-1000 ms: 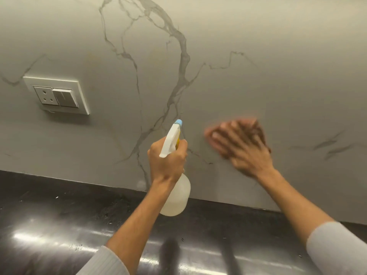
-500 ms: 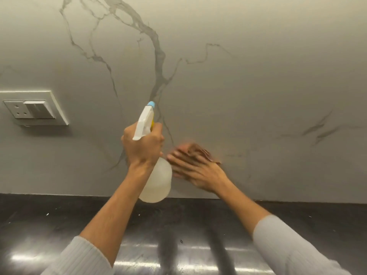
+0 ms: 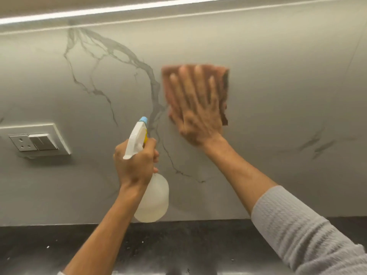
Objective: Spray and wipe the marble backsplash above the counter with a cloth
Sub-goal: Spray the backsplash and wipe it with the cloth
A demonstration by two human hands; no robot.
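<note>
Plainly the wiping is under way, though how much of the wall is already clean cannot be read from the surface: no wet streaks or droplets show clearly, so I judge the job to be somewhere in its middle, with wide stretches to either side of the hands likely left to do. Far to the left of the left hand sits a white wall socket and switch plate (image 3: 37,140), which will want care with any spray. The left hand (image 3: 135,163) is closed round the neck of the translucent white plastic spray bottle with a blue nozzle tip (image 3: 151,197), held upright just off the wall, nozzle aimed at it. Up and to the right of it, the right hand (image 3: 198,108) lies flat and open, fingers spread, pressing the folded pinkish-brown cloth (image 3: 224,76) against the grey marble backsplash with dark veins (image 3: 288,86), beside the thick vein. Above both hands a bright light strip (image 3: 119,8) runs along the wall's top edge. Below them the glossy black desk (image 3: 198,247) carries small pale specks
</note>
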